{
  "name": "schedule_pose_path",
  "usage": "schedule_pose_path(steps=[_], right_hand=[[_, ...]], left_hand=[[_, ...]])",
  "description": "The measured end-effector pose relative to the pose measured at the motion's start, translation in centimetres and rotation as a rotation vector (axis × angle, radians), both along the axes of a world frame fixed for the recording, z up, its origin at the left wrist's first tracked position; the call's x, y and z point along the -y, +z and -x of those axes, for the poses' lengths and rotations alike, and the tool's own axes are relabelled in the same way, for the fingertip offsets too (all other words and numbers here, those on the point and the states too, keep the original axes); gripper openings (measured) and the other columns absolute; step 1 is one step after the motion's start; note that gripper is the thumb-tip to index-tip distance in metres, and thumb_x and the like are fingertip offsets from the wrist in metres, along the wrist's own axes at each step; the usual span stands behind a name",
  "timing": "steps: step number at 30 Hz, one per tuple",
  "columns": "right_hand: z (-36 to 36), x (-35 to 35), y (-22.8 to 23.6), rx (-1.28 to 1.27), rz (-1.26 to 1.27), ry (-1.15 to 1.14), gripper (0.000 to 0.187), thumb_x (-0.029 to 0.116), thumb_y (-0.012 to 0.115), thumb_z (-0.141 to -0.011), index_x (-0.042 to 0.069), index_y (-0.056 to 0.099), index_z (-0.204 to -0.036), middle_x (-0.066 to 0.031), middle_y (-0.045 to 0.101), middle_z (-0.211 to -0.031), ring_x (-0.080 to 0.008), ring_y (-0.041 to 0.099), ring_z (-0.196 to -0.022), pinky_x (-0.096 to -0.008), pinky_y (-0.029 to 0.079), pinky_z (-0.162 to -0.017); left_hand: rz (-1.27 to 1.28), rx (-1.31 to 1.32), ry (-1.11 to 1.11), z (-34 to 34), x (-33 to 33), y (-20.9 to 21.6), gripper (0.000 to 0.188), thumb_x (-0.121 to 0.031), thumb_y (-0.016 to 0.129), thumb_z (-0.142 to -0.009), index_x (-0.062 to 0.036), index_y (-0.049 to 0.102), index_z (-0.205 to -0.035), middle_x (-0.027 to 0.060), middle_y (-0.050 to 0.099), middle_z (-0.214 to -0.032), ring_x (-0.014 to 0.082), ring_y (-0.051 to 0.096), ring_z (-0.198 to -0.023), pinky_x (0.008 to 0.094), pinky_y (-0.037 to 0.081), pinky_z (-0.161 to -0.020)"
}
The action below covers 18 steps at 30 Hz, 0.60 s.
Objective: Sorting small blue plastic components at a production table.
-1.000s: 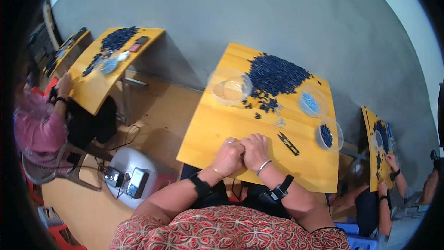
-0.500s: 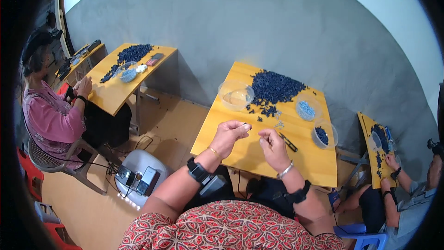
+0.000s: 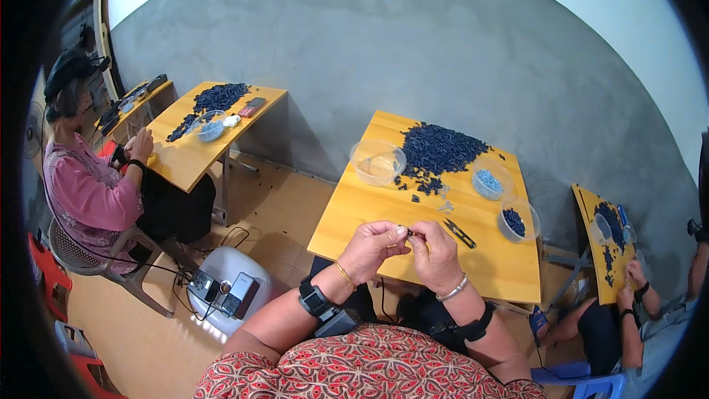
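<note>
Both hands are together over the near edge of the yellow wooden table (image 3: 340, 229). A small dark piece (image 3: 410, 232) is between their fingertips. My left hand (image 3: 368, 253) pinches it between thumb and forefinger, the other fingers curled. My right hand (image 3: 437, 260) also has thumb and forefinger closed at the piece; its exact kind is too small to make out. Black thread snips (image 3: 459, 234) lie just beyond my right hand. Farther off is a large pile of small dark-blue pieces (image 3: 443, 149), with several strays and small pale bits (image 3: 446, 207) on its near side.
A see-through bowl (image 3: 378, 170) stands left of the pile. On the right are a bowl of light-blue pieces (image 3: 508, 175) and a bowl of dark pieces (image 3: 532, 225). People work at tables left and right. A white stool (image 3: 258, 266) with devices and cables stands at left.
My right hand has moved left to meet my left hand at the small dark piece. Both hands have come lower in the view, nearer to me.
</note>
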State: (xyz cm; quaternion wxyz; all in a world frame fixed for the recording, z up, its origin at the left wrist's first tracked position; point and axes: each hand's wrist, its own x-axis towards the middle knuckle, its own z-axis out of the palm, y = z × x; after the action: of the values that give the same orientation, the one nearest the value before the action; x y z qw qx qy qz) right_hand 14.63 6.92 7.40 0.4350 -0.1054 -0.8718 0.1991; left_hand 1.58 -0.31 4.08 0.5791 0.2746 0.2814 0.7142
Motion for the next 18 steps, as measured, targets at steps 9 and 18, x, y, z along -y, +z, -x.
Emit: schedule_pose_path(steps=[9, 18], right_hand=[[0.4, -0.7, -1.1, 0.087, -0.045, -0.013, 0.014, -0.002, 0.055, -0.073, 0.002, 0.051, -0.086, -0.0145, 0.052, -0.073, -0.0327, 0.053, -0.067, -0.0386, 0.044, -0.059], [-0.5, -2.1, -3.1, 0.162, 0.04, 0.012, 0.011, -0.002, 0.054, -0.073, 0.001, 0.051, -0.083, -0.0149, 0.052, -0.072, -0.0332, 0.052, -0.066, -0.0389, 0.043, -0.058]], left_hand=[[0.046, -0.024, 0.019, 0.2, -0.5, -2.4, 0.012, -0.014, 0.056, -0.085, -0.003, 0.061, -0.084, 0.0029, 0.06, -0.078, 0.0114, 0.057, -0.073, 0.0302, 0.049, -0.075], [0.181, -0.122, -0.022, 0.2, -0.8, -4.5, 0.019, -0.02, 0.057, -0.085, -0.0017, 0.061, -0.085, 0.0023, 0.059, -0.078, 0.0102, 0.056, -0.069, 0.029, 0.051, -0.072]])
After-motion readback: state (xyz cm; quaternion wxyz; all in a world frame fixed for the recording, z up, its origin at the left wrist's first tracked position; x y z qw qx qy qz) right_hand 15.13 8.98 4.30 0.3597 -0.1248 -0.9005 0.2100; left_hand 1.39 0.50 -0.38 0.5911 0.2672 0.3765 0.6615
